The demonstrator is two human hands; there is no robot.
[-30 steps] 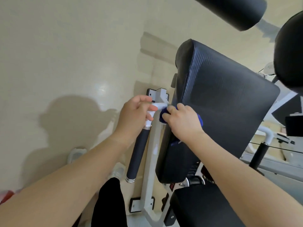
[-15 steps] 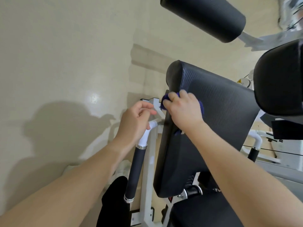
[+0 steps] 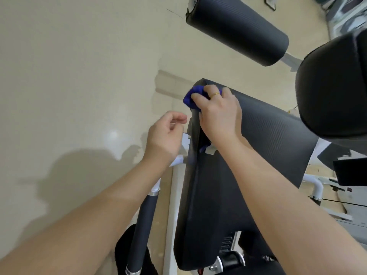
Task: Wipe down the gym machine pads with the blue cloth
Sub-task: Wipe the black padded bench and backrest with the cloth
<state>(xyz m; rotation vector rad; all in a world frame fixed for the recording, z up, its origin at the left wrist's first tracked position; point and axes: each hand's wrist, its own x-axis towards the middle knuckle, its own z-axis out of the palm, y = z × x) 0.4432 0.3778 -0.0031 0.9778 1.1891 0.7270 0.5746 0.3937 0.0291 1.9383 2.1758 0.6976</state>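
Observation:
A large black textured back pad (image 3: 264, 139) fills the middle of the view. My right hand (image 3: 218, 114) grips the bunched blue cloth (image 3: 191, 97) and presses it against the pad's top left corner. A strip of the cloth shows below my palm on the pad's side edge. My left hand (image 3: 165, 135) hovers just left of the pad with loosely curled fingers, holding nothing. It is above the white frame (image 3: 171, 205) and touches neither frame nor pad.
A black roller pad (image 3: 238, 28) hangs at the top. Another black pad (image 3: 333, 86) sits at the right edge. A black-grip handle bar (image 3: 143, 225) runs down beside the white frame. Beige floor lies to the left. More white machine parts (image 3: 315, 187) show at the right.
My right hand slid the cloth up the pad's left edge to its top corner. My left hand let go of the white handle end and lifted away.

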